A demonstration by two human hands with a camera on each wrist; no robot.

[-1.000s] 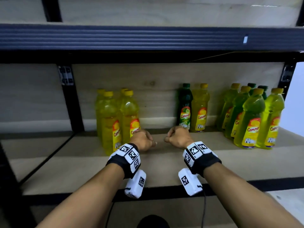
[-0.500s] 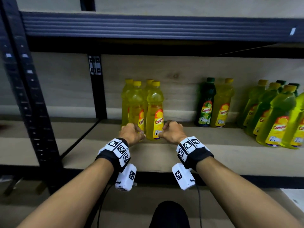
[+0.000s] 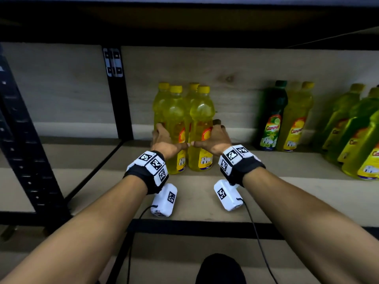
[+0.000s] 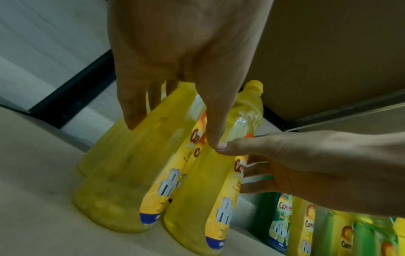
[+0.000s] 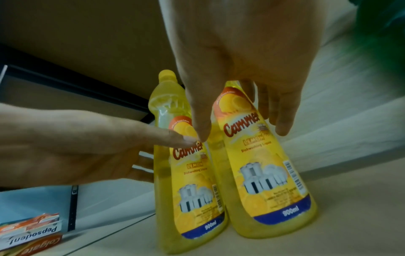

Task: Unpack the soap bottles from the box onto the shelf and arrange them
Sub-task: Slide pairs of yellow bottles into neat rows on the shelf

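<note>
- Yellow bottles (image 3: 185,128), four clustered upright on shelf (image 3: 287,193); left hand (image 3: 164,143) and right hand (image 3: 215,140) flank them, fingers straight.
- Left wrist: thumbs touching, hands released, bracketing.
- Right wrist: slick, full, likely heavy; grip waist.

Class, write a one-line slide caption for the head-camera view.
Both hands bracket a cluster of four yellow soap bottles standing on the shelf, thumbs meeting in front.

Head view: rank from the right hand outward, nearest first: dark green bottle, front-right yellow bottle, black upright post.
1. Front-right yellow bottle, against the right hand.
2. Dark green bottle, standing to its right.
3. Black upright post, far left, at the back.
</note>
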